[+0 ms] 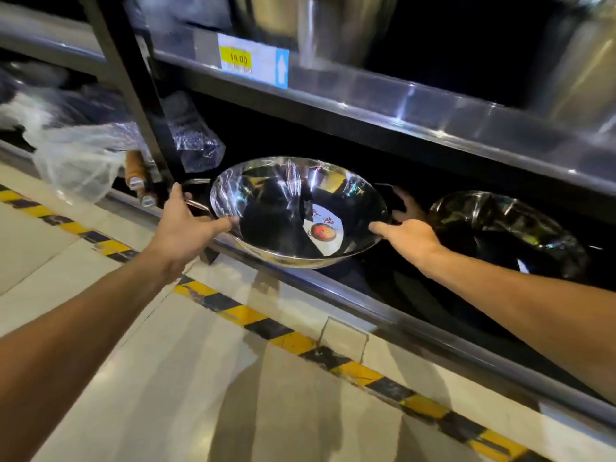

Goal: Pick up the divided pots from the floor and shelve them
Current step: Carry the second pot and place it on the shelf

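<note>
- Both hands clamp one shiny round steel divided pot [296,211]: my left hand [186,225] at its loop handle and near rim, my right hand [408,236] on the opposite rim, to keep it level, I judge.
- It hangs tilted over the lip of the dark bottom shelf [360,305], half inside.
- Another shiny steel pot [500,228] sits just right, so I would aim left of it.

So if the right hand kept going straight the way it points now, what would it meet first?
The right hand already grips the steel pot at its right rim, pointing into the dark lower shelf bay. Beyond it no obstacle is visible. The second pot sits to its right, probably off that line, though depth is unclear.
</note>
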